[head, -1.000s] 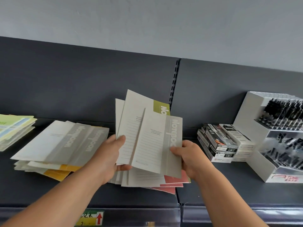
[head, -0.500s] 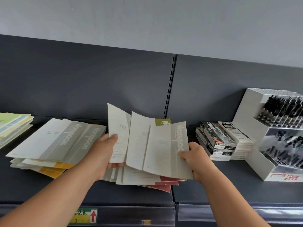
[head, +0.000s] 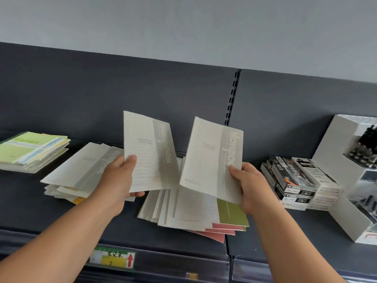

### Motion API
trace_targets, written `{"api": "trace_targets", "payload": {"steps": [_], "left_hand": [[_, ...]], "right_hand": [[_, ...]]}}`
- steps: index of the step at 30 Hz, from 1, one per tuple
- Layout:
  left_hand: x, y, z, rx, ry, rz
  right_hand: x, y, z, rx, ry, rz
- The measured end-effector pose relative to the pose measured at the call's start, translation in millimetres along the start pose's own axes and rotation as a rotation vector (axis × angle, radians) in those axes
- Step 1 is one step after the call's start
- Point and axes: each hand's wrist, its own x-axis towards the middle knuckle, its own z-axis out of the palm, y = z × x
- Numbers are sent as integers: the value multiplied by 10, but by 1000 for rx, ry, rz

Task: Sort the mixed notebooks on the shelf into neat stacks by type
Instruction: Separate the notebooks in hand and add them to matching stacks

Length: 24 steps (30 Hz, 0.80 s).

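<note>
A price label [head: 112, 257] with a red arrow sits on the front edge of the shelf [head: 40, 213]. Just beyond it, the left hand [head: 116, 180] has its grip closed on the lower left corner of a grey-banded notebook [head: 149, 152], thumb on the cover and fingers behind, holding it upright above the shelf. The right hand [head: 251, 186] pinches the lower right edge of a second grey-banded notebook [head: 212, 160], which leans toward the first.

Under them the mixed pile [head: 183, 209] lies fanned, with an olive-banded notebook [head: 232, 213] on top and pink covers beneath. To the left lie a grey-banded stack [head: 85, 168] and, farther off, a green stack [head: 30, 150]. To the right, black pen boxes [head: 295, 180] stand beside a white display stand [head: 342, 160].

Half a second ago both hands shared one fanned bunch. Now it is split between them, and the olive-banded one is on the pile.
</note>
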Motion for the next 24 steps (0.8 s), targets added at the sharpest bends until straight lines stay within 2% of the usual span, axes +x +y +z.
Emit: {"api": "trace_targets", "payload": {"steps": [6,10,14,17,24], "left_hand": [[-212,-22,-67,-94,-102,-107],[-292,-51,-187,-90,-68,-125],[-295,-139,-384,-37,-7,-172],[-253,-218,-635,94,4,-154],[308,-122,-1404,479,55,44]], "right_hand": [[-25,81,520,-6,-197,113],[-55,225,783,11,-337,217],[-153,287,990,-93,-424,176],[-252,323,1200,-178,-423,146],[-256,422,2062,-312,-320,49]]}}
